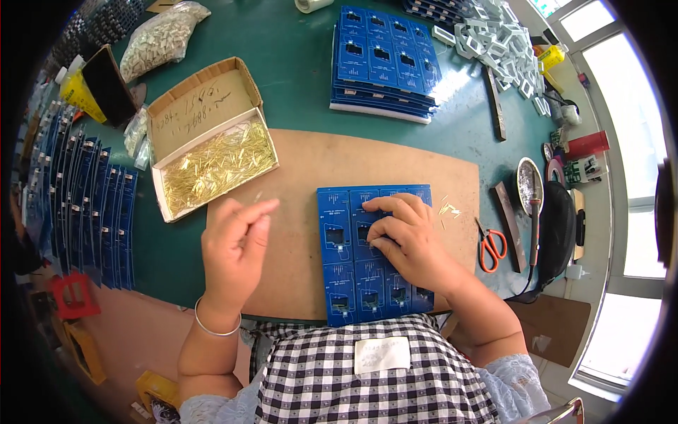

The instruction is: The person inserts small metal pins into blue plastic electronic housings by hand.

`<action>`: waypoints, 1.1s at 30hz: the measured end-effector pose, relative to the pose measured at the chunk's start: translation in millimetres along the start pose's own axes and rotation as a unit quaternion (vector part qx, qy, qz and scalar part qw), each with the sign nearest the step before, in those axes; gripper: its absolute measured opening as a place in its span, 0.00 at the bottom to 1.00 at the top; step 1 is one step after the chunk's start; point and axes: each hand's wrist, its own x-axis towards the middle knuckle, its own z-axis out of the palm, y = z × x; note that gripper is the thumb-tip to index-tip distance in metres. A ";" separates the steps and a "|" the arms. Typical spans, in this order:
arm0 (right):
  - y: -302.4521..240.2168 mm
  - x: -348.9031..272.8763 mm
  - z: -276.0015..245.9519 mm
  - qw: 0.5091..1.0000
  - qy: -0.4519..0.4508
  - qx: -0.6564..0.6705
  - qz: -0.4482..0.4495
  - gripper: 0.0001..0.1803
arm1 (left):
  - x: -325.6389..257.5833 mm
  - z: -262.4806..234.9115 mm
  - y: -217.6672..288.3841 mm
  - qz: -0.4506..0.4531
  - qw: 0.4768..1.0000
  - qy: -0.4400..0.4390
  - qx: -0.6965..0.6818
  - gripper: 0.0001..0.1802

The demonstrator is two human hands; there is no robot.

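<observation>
Resting palm-down, the right hand presses curled fingers onto a blue rectangular printed circuit panel lying beneath it on a brown fibreboard mat. Left of it, the left hand hovers, fingertips pinched together; any pin between them is too small to tell. Beyond this hand sits an open cardboard box of thin brass pins.

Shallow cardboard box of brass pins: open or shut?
Open. The shallow cardboard box has its flap folded back, and the brass pins inside lie exposed.
</observation>
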 end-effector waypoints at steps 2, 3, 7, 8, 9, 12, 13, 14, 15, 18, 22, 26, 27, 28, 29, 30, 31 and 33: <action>-0.7 1.6 1.3 1.000 0.002 0.004 0.013 0.04 | -1.6 -6.3 -7.5 -0.030 0.999 0.016 -0.039 0.12; -1.4 2.8 1.0 1.000 0.000 0.006 0.015 0.04 | -2.8 -9.9 -9.4 -0.107 0.987 0.028 -0.113 0.13; -0.8 2.9 2.5 1.000 0.004 0.005 0.018 0.03 | -5.5 -29.8 -26.2 -0.203 0.934 0.030 -0.294 0.18; -0.5 2.7 2.4 1.000 0.004 0.005 0.019 0.03 | -4.2 -34.1 -25.4 -0.227 0.912 0.034 -0.340 0.19; 0.0 2.4 2.1 1.000 0.003 0.004 0.017 0.04 | -1.0 -39.4 -19.9 -0.248 0.885 0.047 -0.392 0.17; 0.0 2.1 1.5 1.000 0.007 0.001 0.011 0.04 | -4.7 -64.6 -26.4 -0.232 0.843 0.016 -0.485 0.13; 0.0 2.3 2.1 1.000 0.010 -0.001 0.009 0.05 | -5.3 -67.6 -26.8 -0.243 0.838 0.042 -0.487 0.10; -0.5 2.4 2.2 1.000 0.010 -0.001 0.009 0.05 | -5.4 -68.6 -27.3 -0.243 0.838 0.042 -0.487 0.10; -1.2 2.3 2.0 1.000 0.008 -0.011 0.002 0.05 | -5.3 -69.2 -27.7 -0.237 0.853 0.058 -0.461 0.10; 1.5 1.9 3.9 1.000 0.015 -0.002 0.004 0.04 | -4.2 -67.4 -28.0 -0.219 0.886 0.066 -0.404 0.12; -1.0 1.8 3.0 1.000 0.018 -0.006 0.003 0.04 | 0.1 -65.4 -22.1 -0.223 0.897 0.071 -0.374 0.16; -2.6 2.6 4.1 1.000 0.017 -0.013 -0.004 0.04 | 2.6 -73.3 -21.4 -0.237 0.879 0.092 -0.404 0.17; -2.0 2.4 5.1 1.000 0.020 -0.013 -0.001 0.04 | 1.5 -77.5 -23.3 -0.228 0.891 0.104 -0.378 0.17; -2.2 4.8 7.7 1.000 0.023 -0.010 -0.003 0.05 | 0.2 -83.2 -24.9 -0.219 0.904 0.118 -0.349 0.17; -2.4 4.5 8.0 1.000 0.023 -0.004 -0.011 0.05 | 2.5 -82.5 -23.1 -0.212 0.915 0.142 -0.313 0.15; -1.9 1.2 5.7 0.999 0.022 -0.021 -0.010 0.05 | 6.5 -78.9 -23.1 -0.212 0.917 0.149 -0.304 0.15; -1.1 -0.2 5.9 0.999 0.023 -0.035 -0.012 0.05 | 11.9 -75.5 -26.3 -0.203 0.938 0.157 -0.234 0.14; -1.3 -1.1 7.2 0.999 0.038 -0.007 -0.015 0.05 | 18.4 -80.0 -29.5 -0.137 0.976 0.159 -0.055 0.11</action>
